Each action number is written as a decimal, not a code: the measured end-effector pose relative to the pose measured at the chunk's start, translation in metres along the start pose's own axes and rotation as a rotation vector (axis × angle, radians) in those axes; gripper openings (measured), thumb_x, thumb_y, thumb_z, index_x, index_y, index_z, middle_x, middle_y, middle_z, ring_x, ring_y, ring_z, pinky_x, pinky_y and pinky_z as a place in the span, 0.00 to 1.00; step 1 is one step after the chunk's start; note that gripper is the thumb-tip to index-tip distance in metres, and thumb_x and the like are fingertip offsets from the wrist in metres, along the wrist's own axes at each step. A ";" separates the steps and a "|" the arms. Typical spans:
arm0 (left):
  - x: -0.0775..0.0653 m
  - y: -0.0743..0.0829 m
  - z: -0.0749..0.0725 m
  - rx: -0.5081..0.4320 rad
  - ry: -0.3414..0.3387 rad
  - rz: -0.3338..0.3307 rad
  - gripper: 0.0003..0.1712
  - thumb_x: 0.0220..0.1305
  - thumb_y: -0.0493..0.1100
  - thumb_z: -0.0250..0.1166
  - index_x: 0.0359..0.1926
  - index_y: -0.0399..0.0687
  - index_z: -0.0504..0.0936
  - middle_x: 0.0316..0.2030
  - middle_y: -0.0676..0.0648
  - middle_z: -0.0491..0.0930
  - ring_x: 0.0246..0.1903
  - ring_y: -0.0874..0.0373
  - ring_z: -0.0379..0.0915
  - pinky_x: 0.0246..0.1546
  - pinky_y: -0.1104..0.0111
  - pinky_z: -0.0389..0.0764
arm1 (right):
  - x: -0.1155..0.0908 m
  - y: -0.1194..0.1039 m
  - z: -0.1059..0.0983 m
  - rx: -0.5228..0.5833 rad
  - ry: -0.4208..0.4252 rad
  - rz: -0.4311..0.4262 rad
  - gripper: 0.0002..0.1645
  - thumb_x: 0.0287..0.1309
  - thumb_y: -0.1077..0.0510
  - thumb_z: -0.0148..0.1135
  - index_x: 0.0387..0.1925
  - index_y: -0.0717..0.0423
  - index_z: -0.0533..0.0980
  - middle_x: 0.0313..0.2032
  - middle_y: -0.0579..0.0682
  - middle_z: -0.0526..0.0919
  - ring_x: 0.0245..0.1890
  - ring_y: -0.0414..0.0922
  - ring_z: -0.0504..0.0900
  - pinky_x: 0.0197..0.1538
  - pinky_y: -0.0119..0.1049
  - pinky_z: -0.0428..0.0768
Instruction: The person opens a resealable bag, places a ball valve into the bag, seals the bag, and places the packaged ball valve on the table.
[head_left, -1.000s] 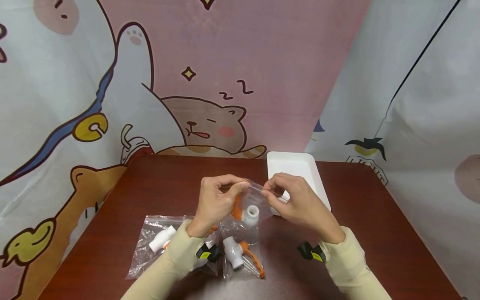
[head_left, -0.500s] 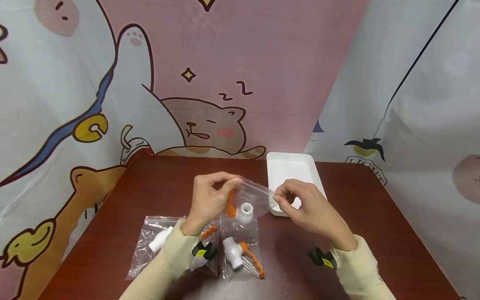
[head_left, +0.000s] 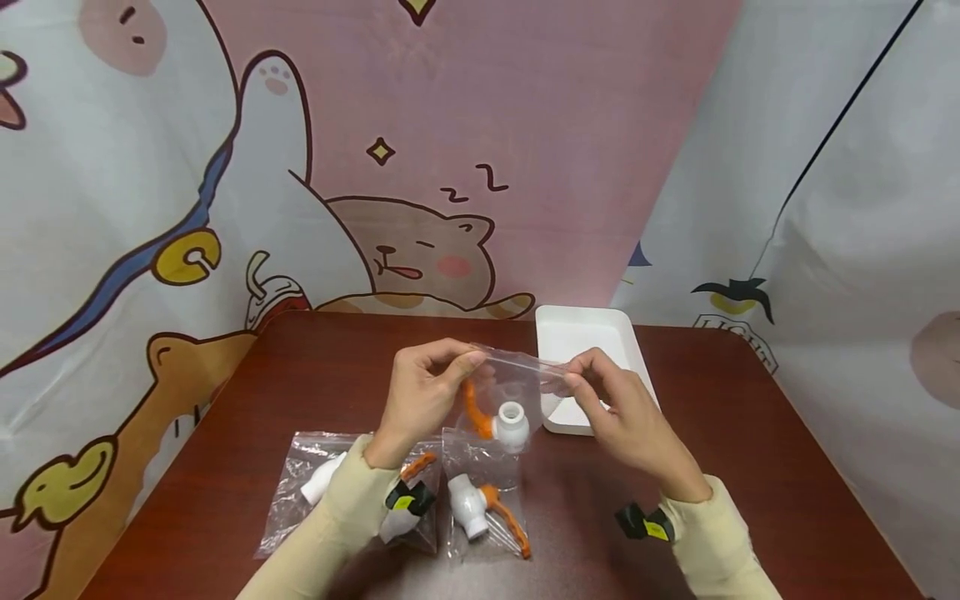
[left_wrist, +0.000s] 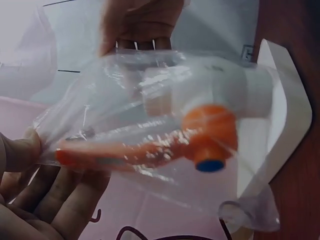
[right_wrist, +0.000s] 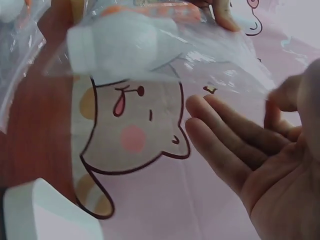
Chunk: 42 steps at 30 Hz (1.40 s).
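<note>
Between both hands a clear plastic zip bag [head_left: 517, 387] hangs above the table, its zip edge pulled taut. My left hand [head_left: 425, 396] pinches the left top corner between thumb and forefinger. At the right end of that edge, thumb and forefinger of my right hand [head_left: 630, 408] pinch the plastic. Inside the bag is a white ball valve [head_left: 512, 425] with an orange handle [head_left: 476, 408]. The left wrist view shows the valve [left_wrist: 210, 90] close up through the film, with a blue spot on the orange handle's hub.
Two more clear bags lie on the dark wooden table: a left bag [head_left: 281, 521] with white and orange parts, partly under the left sleeve, and a middle bag [head_left: 457, 546] with a valve. A white tray [head_left: 551, 321] stands at the back right. Printed cloth hangs behind.
The hands have spread farther apart, the right one moving rightward, stretching the bag's top edge. The valve in the bag has swung a little right.
</note>
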<state>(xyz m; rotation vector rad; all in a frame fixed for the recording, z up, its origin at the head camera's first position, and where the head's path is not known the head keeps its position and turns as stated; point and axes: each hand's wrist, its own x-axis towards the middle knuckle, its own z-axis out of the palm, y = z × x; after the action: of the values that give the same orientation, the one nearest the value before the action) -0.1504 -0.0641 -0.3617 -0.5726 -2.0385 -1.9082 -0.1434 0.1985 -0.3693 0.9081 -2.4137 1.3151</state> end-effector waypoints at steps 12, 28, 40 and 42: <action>-0.002 -0.012 0.015 0.031 0.027 -0.081 0.07 0.66 0.42 0.71 0.39 0.43 0.91 0.28 0.41 0.89 0.23 0.60 0.84 0.25 0.66 0.84 | 0.001 0.016 0.001 0.498 -0.130 0.199 0.16 0.84 0.53 0.33 0.47 0.65 0.58 0.48 0.71 0.86 0.44 0.56 0.91 0.46 0.51 0.88; -0.021 -0.046 0.061 -0.190 -0.118 -0.547 0.12 0.71 0.42 0.66 0.41 0.33 0.84 0.25 0.50 0.82 0.19 0.60 0.80 0.24 0.56 0.88 | -0.041 0.045 -0.015 0.628 -0.193 0.568 0.20 0.83 0.46 0.38 0.51 0.60 0.60 0.37 0.57 0.85 0.36 0.52 0.91 0.38 0.57 0.87; -0.050 -0.071 0.089 -0.211 -0.152 -0.727 0.10 0.72 0.42 0.64 0.43 0.37 0.84 0.27 0.39 0.88 0.25 0.48 0.89 0.23 0.61 0.87 | -0.087 0.085 -0.011 0.824 -0.336 0.680 0.20 0.83 0.43 0.33 0.51 0.55 0.62 0.41 0.57 0.90 0.42 0.52 0.91 0.43 0.60 0.86; -0.053 -0.075 0.092 -0.191 -0.153 -0.740 0.10 0.72 0.41 0.64 0.42 0.37 0.84 0.27 0.39 0.88 0.25 0.48 0.89 0.23 0.61 0.87 | -0.092 0.089 -0.009 0.846 -0.344 0.698 0.20 0.83 0.44 0.33 0.51 0.56 0.62 0.40 0.57 0.89 0.42 0.53 0.91 0.44 0.61 0.86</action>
<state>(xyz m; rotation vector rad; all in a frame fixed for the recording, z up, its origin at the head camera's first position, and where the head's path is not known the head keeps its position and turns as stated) -0.1334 0.0195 -0.4598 0.0300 -2.3985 -2.5426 -0.1283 0.2791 -0.4687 0.4367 -2.5153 2.7618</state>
